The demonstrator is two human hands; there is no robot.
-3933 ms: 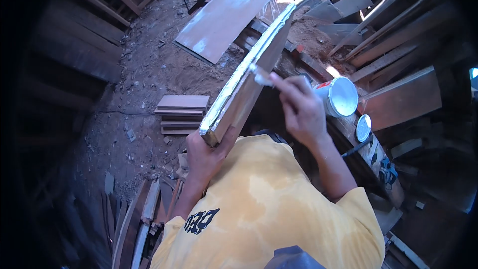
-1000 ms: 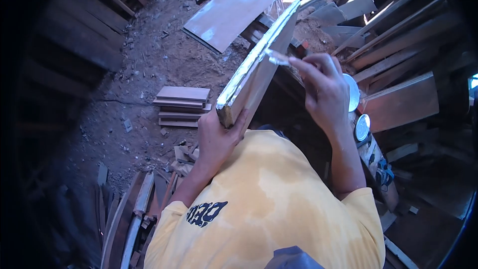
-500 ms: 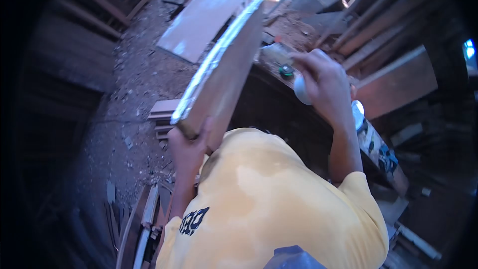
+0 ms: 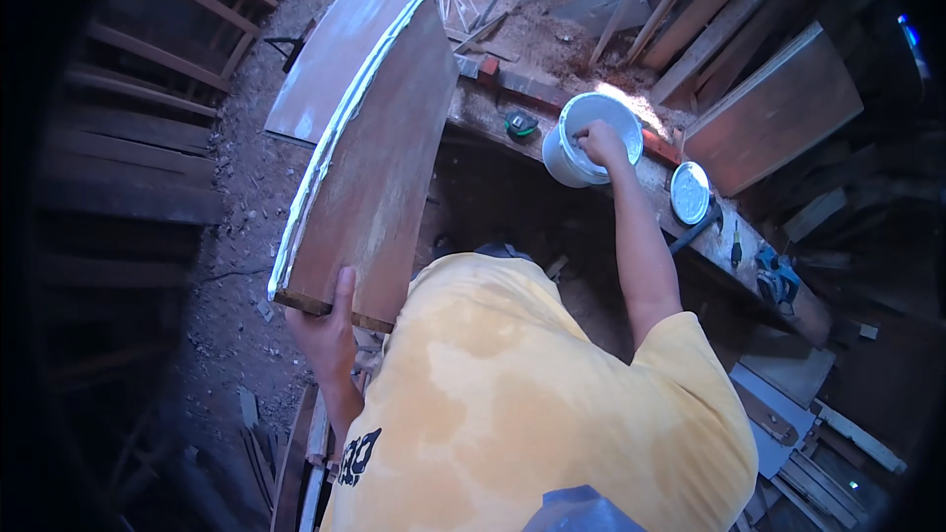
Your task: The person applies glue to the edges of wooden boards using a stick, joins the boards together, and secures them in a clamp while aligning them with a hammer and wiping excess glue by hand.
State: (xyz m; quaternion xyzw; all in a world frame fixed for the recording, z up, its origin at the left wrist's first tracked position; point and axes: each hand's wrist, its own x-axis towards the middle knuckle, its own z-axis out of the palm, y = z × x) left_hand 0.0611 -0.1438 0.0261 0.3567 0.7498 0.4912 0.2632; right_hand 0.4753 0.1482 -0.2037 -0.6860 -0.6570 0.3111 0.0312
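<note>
Standing beside tape measure (image 4: 521,124), bucket (image 4: 569,167) surrounds right hand (image 4: 600,144), grip unclear; left hand (image 4: 330,337) clasps board (image 4: 379,158).

Grip of the right hand (image 4: 601,146) unclear inside the white bucket (image 4: 568,166), most fingers of the left hand (image 4: 331,335) hidden behind the board (image 4: 379,167), yellow shirt (image 4: 532,374) cut off by the bottom edge, its lettering (image 4: 359,457) partly hidden, blue tool (image 4: 777,279) indistinct
</note>
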